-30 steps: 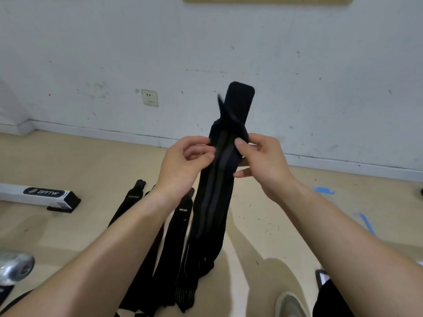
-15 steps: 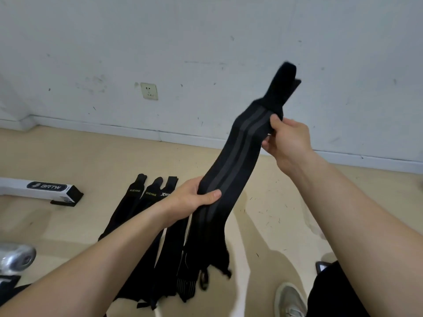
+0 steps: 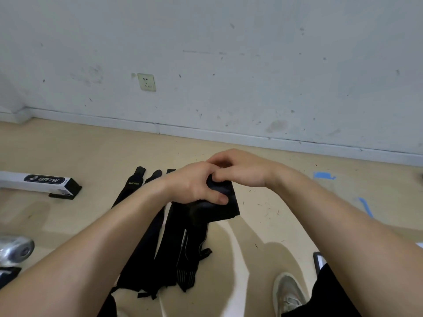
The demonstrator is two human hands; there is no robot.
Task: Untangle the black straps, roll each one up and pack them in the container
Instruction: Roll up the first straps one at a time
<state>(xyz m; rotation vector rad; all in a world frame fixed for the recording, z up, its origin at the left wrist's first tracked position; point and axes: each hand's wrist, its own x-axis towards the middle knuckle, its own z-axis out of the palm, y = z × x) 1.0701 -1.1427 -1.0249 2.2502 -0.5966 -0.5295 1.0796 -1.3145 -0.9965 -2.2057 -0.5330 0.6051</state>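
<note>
Shoe (image 3: pixel 288 294): a light one at the bottom edge, on the beige floor (image 3: pixel 68 152).
Straps on floor (image 3: pixel 167 248): several black ones lie side by side, partly under the left forearm.
Held strap (image 3: pixel 229 207): upper end folded between both hands; the rest goes down to the floor.
Left hand (image 3: pixel 194 185): grips the fold, thumb pressing on it.
Right hand (image 3: pixel 242 168): touches the left one, fingers curled, pinching the same fold.
White box (image 3: pixel 34 182): farther left.
Socket (image 3: pixel 146 81): on the wall.

We read "BRTW" in white on a black label on the white bar (image 3: pixel 34 182) lying on the floor, and "XUEYING" in yellowish letters on the leftmost strap (image 3: pixel 134 183).
</note>
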